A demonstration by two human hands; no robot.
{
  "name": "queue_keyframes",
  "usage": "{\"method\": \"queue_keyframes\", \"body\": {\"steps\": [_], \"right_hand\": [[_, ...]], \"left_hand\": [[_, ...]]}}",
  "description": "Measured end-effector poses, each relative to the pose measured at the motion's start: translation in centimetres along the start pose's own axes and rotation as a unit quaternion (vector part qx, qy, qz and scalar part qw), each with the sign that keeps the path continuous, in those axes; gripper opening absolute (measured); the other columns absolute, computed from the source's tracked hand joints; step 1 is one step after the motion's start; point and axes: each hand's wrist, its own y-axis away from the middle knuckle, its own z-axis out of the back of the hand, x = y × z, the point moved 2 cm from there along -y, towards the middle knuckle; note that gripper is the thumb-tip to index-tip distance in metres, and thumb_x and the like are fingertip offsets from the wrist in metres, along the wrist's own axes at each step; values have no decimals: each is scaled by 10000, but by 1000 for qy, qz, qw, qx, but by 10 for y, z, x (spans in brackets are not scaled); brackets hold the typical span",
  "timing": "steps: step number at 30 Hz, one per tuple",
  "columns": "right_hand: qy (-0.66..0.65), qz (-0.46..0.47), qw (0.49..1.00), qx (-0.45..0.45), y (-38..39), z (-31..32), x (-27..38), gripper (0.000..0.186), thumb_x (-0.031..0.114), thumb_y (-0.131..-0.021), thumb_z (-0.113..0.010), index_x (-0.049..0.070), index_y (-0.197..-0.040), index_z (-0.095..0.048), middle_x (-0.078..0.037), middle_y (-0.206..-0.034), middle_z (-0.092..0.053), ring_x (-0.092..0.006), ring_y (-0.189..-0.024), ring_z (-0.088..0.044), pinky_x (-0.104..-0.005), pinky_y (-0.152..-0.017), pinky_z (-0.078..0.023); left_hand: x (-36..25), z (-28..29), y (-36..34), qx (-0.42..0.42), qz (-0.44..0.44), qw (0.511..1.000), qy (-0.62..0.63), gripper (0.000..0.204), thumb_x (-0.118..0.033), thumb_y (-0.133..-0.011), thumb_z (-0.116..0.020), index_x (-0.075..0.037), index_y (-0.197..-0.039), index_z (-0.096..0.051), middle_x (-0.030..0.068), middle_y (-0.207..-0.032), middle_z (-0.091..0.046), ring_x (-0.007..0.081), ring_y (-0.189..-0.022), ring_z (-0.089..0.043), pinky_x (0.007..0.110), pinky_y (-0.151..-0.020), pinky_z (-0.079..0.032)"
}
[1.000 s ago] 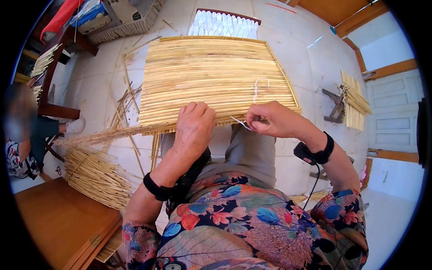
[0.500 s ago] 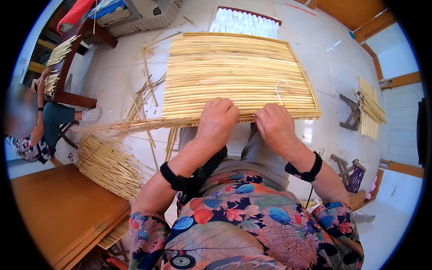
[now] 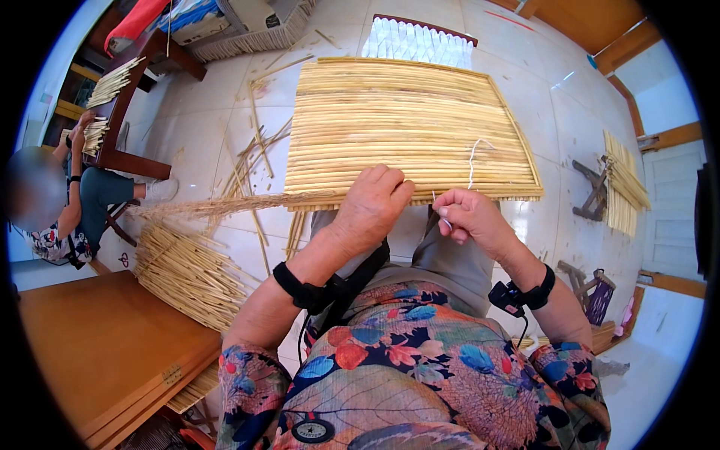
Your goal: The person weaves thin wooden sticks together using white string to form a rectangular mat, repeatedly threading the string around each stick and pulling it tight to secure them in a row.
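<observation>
Away came the right hand (image 3: pixel 474 217)! Half a second before, it had pressed against the near edge of the flat, pale-yellow mat of side-by-side reed stalks (image 3: pixel 405 120); now it had drawn back just off that edge, thumb and fingers pinching a thin white strand (image 3: pixel 448 223). The left hand (image 3: pixel 373 202) held its ground, fingers curled over the near edge and gripping the mat there, above the grey-trousered knees. A slender loop of white thread (image 3: pixel 472 163) had changed too, its round hook loosened into a wavier line toward the mat's near right corner.

To the edges, then! From the near left corner a feathery brown plume (image 3: pixel 217 207) ran out leftward over loose cut stalks, above a thick heap of yellow stalks (image 3: pixel 191 274). Beyond the far edge stood a white ruffled panel with a dark red rim (image 3: pixel 420 41). The widest room was off the right edge: pale floor tiles (image 3: pixel 559 142) reached across to a small dark wooden stand (image 3: pixel 591 187).
</observation>
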Motion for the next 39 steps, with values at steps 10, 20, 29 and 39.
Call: {"method": "queue_keyframes", "body": {"steps": [10,20,29,39], "right_hand": [[376,137,902,-159,84,73,14,90,64,-843,-636,-2,-904,-646,-63,-703,-585,-117,-621,-542,-262,-577,-434],[382,79,874,-288,157,190,-9,25,3,-819,-645,-13,-824,-627,-10,-696,-551,-80,-629,-496,-225,-580,-402],[330,96,862,-373,195,234,-45,50,26,-840,-635,-6,-878,-643,-12,-739,-565,-78,-702,-513,-227,-651,-421],[232,141,862,-428,240,275,-33,86,101,-915,-592,34,-939,-639,13,-715,-563,-58,-623,-524,-200,-565,-428]], "left_hand": [[-1,7,-1,-5,13,1000,16,219,-47,-732,-684,-45,-936,-606,103,-919,-566,297,-864,-538,401,-787,-443],[3,12,-3,18,6,1000,19,209,-18,-757,-635,-31,-965,-617,114,-912,-598,301,-861,-567,401,-781,-459],[12,24,-5,19,54,995,81,217,9,-775,-553,-11,-981,-617,153,-923,-626,350,-883,-579,453,-795,-461],[-3,3,-14,12,40,999,25,165,-67,-752,-667,-55,-908,-614,98,-868,-585,312,-872,-551,408,-765,-446]]}}
